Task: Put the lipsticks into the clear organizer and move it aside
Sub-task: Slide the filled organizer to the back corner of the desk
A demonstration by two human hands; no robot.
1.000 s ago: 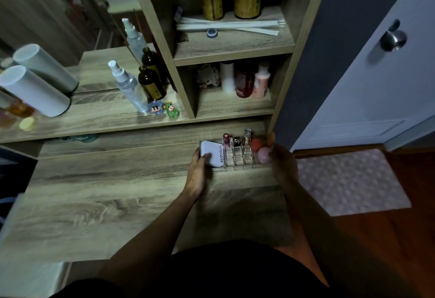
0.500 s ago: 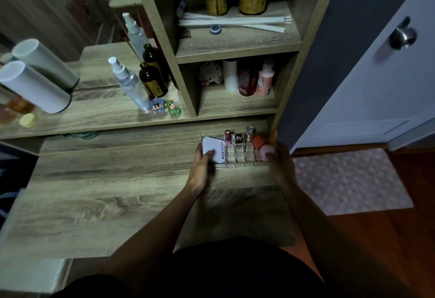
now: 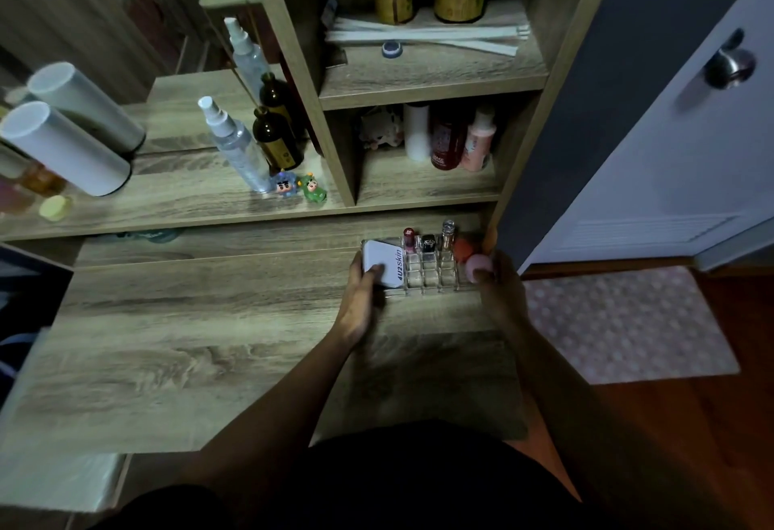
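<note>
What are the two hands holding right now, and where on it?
Both hands hold the clear organizer by its ends: the left hand at the left end, thumb on the white compact; the right hand at the right end, beside the pink sponge.

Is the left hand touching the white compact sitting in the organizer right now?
Touching. The head view shows the left hand with its thumb pressed on the white compact at the clear organizer's left end.

three lipsticks [image 3: 427, 241] stand in one clear organizer [image 3: 431, 274], beside one white box [image 3: 382, 263] and two round sponges [image 3: 471, 257]. upper left: two white cylinders [image 3: 67, 148], two spray bottles [image 3: 234, 144], two brown bottles [image 3: 276, 139], two small figurines [image 3: 299, 188].
</note>
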